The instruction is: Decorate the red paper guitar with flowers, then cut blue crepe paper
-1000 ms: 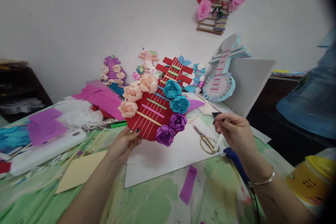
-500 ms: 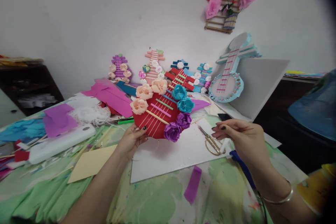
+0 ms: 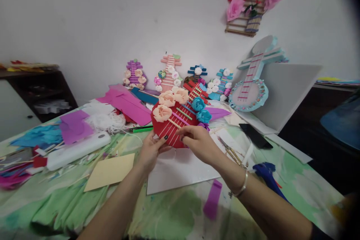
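A red paper guitar [image 3: 180, 116] with white strings and coloured strips across them is held tilted above the table. My left hand [image 3: 152, 152] grips its lower left edge, thumb in front. Peach paper flowers [image 3: 168, 98] line one side of the body and blue paper flowers [image 3: 203, 115] the other. Purple flowers [image 3: 204, 125] are mostly covered by my right hand [image 3: 197, 142]. That hand is over the lower strings, its fingers bent and pressed together; whatever they pinch is hidden. Beneath the guitar lies a white board [image 3: 180, 174].
Gold-handled scissors [image 3: 233, 153], a black phone [image 3: 255, 136] and a blue glue gun [image 3: 267, 178] lie to the right. Paper sheets [image 3: 129, 105], white shreds [image 3: 108, 123] and a white case [image 3: 78, 152] are at left. Several decorated paper guitars [image 3: 168, 77] stand along the wall.
My right hand has moved left, from above the scissors to the front of the guitar. The phone and glue gun now show more fully. My left hand keeps its grip.
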The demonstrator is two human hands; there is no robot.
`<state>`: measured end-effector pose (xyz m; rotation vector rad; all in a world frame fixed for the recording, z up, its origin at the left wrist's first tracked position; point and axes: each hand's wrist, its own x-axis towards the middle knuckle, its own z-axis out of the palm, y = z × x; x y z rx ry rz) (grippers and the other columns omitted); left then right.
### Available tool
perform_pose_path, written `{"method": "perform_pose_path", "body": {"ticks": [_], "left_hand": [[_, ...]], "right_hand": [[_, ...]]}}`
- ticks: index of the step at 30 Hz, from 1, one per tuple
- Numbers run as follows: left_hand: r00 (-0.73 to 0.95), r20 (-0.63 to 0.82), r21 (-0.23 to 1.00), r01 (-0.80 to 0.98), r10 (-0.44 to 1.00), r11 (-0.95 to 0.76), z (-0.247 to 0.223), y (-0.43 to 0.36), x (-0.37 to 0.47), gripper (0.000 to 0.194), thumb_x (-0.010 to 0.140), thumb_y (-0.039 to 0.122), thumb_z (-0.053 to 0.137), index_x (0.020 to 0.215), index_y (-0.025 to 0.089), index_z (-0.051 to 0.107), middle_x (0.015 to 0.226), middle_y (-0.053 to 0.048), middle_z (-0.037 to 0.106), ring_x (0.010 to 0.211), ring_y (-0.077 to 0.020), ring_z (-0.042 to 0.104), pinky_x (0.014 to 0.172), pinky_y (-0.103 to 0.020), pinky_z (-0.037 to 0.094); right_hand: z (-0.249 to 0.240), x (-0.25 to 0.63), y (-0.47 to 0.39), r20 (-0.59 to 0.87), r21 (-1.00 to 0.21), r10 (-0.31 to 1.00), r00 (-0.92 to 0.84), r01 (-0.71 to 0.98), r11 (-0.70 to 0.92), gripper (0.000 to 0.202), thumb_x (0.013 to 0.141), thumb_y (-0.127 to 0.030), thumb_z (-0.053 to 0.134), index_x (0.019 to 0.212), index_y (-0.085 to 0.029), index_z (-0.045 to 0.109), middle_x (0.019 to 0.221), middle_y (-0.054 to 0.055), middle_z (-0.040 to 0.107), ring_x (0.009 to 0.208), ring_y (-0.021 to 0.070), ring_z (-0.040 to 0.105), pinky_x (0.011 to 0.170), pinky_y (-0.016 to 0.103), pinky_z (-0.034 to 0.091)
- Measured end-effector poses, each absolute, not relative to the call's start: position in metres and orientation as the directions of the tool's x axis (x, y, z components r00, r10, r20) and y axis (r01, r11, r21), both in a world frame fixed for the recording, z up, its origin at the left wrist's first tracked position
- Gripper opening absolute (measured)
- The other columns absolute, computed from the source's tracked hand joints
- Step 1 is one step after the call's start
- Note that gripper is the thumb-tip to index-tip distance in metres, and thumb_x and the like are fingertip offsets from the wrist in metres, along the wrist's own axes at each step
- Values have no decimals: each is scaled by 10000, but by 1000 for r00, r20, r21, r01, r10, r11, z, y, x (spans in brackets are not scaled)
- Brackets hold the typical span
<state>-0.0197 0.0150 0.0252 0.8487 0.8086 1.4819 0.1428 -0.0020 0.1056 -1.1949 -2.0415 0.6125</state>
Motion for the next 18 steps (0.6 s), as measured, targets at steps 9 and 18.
{"method": "perform_pose_path", "body": {"ticks": [9,18], "left_hand": [[-94,147,868,-466,985,-174,25,13,-13,745,631,368,837,1256,187,474,954,-59,731,709,-183,712,589,-263,590],[-123,189,867,-444,974,-224,21,16,-11,785,647,421,817,1303,203,446,950,-63,722,746,-204,709,659,-340,607]], "right_hand": [[102,103,40,399,-440,875,-273,781,444,39,765,-147,710,741,-131,684,820,103,712,783,215,636,699,292,418],[85,92,50,515,-391,804,-296,754,528,132,820,-41,554,820,-160,611,876,78,670,834,199,608,728,289,426]]}}
